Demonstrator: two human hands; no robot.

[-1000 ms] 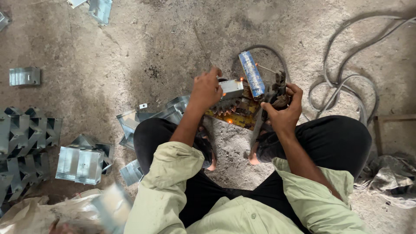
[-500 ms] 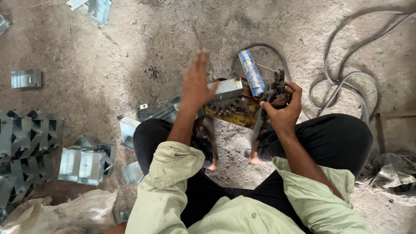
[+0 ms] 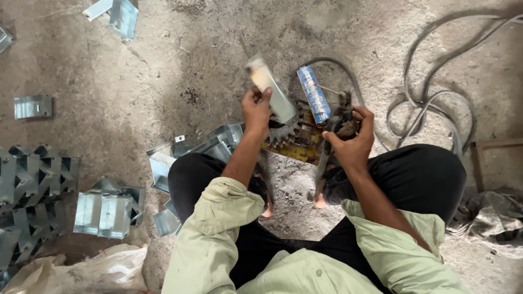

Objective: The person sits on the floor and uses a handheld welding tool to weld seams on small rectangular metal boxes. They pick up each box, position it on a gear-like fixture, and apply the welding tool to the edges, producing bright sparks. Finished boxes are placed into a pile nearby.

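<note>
My left hand [image 3: 256,107] holds a bent piece of shiny sheet metal [image 3: 271,87], lifted above a toothed gear [image 3: 283,130] that rests on a yellowish block [image 3: 297,148]. My right hand [image 3: 351,139] grips a dark metal tool, an electrode holder by its look [image 3: 342,117], with a thin rod sticking out to the left. A blue cylindrical packet [image 3: 314,93] lies just beyond the gear. I sit cross-legged on the ground in black trousers and a pale green shirt.
Folded sheet-metal brackets lie in piles at the left [image 3: 32,185], by my left knee [image 3: 215,142] and at the top [image 3: 121,13]. Grey cables [image 3: 436,87] loop across the right. A white sack [image 3: 92,272] sits bottom left, and rags [image 3: 490,218] lie at the right.
My left hand has lifted the sheet-metal piece off the gear, which now shows. My right hand has stayed on the tool.
</note>
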